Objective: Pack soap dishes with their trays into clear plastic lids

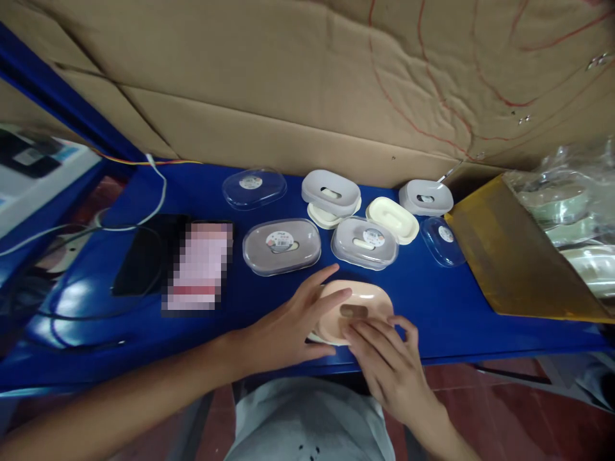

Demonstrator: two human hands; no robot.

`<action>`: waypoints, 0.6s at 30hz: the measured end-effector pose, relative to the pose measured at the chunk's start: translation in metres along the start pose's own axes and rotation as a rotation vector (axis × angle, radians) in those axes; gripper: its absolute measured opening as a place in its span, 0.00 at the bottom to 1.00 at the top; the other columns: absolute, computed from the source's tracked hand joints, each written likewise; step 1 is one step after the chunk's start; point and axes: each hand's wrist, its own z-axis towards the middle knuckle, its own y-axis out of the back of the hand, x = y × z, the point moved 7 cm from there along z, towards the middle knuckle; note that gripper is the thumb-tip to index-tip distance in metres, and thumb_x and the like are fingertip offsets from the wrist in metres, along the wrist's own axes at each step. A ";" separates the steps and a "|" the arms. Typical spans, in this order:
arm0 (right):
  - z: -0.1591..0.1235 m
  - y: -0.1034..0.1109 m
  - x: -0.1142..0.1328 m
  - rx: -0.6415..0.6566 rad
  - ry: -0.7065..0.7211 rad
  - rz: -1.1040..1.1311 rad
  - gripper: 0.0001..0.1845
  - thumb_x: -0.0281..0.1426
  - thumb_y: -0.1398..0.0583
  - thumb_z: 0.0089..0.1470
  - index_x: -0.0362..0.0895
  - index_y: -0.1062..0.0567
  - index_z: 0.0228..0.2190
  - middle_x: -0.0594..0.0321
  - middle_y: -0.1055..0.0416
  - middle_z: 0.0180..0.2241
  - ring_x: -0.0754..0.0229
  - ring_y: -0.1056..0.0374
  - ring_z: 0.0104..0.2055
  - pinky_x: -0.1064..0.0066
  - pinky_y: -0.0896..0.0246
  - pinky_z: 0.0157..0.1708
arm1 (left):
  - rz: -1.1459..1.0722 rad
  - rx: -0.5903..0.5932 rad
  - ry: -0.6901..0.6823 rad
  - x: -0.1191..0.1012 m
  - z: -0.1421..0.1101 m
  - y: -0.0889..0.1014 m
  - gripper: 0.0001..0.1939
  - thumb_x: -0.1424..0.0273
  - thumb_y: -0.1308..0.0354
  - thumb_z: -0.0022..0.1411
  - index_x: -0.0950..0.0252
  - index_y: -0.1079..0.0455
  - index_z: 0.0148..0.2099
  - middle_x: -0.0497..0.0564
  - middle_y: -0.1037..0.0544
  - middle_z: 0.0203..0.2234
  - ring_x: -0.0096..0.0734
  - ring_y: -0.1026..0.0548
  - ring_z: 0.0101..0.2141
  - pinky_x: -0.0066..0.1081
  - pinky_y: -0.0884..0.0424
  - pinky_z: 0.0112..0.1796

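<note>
A peach oval soap dish (368, 291) with a slot in its middle lies near the table's front edge, a pale rim showing under its left side. My left hand (288, 317) grips the left end, thumb at the front and fingers spread along the top and back. Bent fingers of my right hand (389, 355) press together on the front right part, hiding that rim. Just behind are two grey soap dishes under clear lids, one at the left (257, 253) and one at the right (346, 246).
Farther back lie a loose clear lid (262, 192), grey dishes (319, 182) (437, 205), a cream tray (391, 218) and another lid (439, 246). A carton (504, 256) with bagged dishes stands right. A phone (199, 266) and cables (161, 198) occupy the left.
</note>
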 end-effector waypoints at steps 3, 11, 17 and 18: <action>0.009 -0.015 0.007 0.094 0.068 -0.003 0.23 0.22 0.43 0.71 0.47 0.26 0.64 0.62 0.19 0.58 0.55 0.26 0.62 0.55 0.48 0.65 | 0.061 -0.001 -0.038 0.003 0.001 0.005 0.58 0.66 0.22 0.59 0.54 0.54 0.79 0.67 0.56 0.79 0.61 0.46 0.76 0.57 0.31 0.67; 0.005 0.025 -0.109 -0.051 -0.129 -0.132 0.29 0.33 0.44 0.73 0.50 0.37 0.72 0.51 0.29 0.67 0.47 0.36 0.72 0.47 0.41 0.69 | 0.365 0.110 -0.108 -0.003 0.001 0.012 0.46 0.57 0.23 0.60 0.61 0.39 0.73 0.67 0.41 0.76 0.60 0.34 0.70 0.55 0.34 0.68; -0.033 0.039 -0.199 -0.055 -0.479 -0.433 0.32 0.49 0.42 0.71 0.45 0.31 0.67 0.41 0.29 0.64 0.34 0.35 0.69 0.29 0.49 0.68 | 0.409 0.149 -0.070 -0.001 0.001 0.008 0.44 0.55 0.25 0.61 0.58 0.38 0.73 0.66 0.44 0.77 0.62 0.32 0.69 0.55 0.33 0.66; -0.040 0.039 -0.195 -0.071 -0.486 -0.409 0.30 0.50 0.40 0.69 0.46 0.29 0.64 0.43 0.29 0.63 0.35 0.34 0.67 0.30 0.48 0.67 | 0.397 0.151 -0.065 -0.002 0.001 0.009 0.42 0.56 0.25 0.62 0.58 0.38 0.72 0.67 0.44 0.77 0.62 0.33 0.70 0.55 0.34 0.66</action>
